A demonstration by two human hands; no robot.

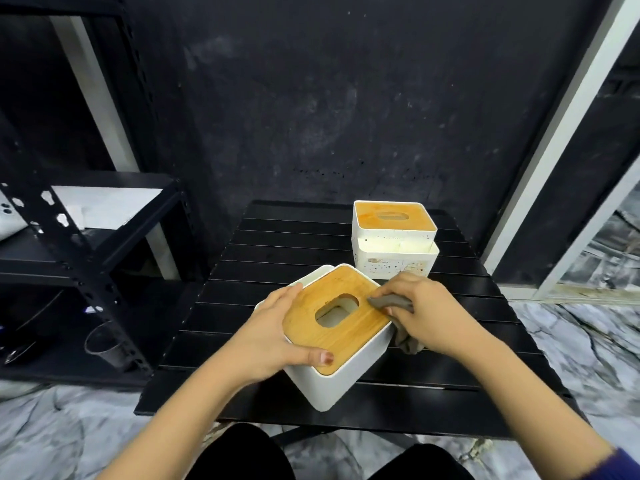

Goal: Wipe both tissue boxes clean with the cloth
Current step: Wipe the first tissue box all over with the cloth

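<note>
You sit at a low black desk (277, 237) made of slats, set against a dark, scuffed wall (346, 98). The floor (69, 427) around it has a grey marbled pattern. To the desk's left stands a black metal rack (104, 237) with perforated uprights; a clear cup (105, 344) sits on its lower shelf. A white frame (561, 133) slants up along the right side of the room.

The near tissue box (332, 344) stands toward the desk's front edge, turned at an angle so a corner points at you. It is white with a wooden lid (332, 306) that has a rounded slot in the middle. Your left hand (273, 334) grasps this box on its left side, fingers curled over the far left edge and thumb lying along the lid's near edge. Your right hand (422, 310) has its grip clenched on a grey cloth (391, 303), pressing one bunched end onto the lid's right corner while the rest hangs down beside the box's right wall.

The second tissue box (394, 237) sits near the desk's far right corner, apart from the first. Its lid shows orange smears, its white front is speckled and stained, and open compartments run along its near side.
</note>
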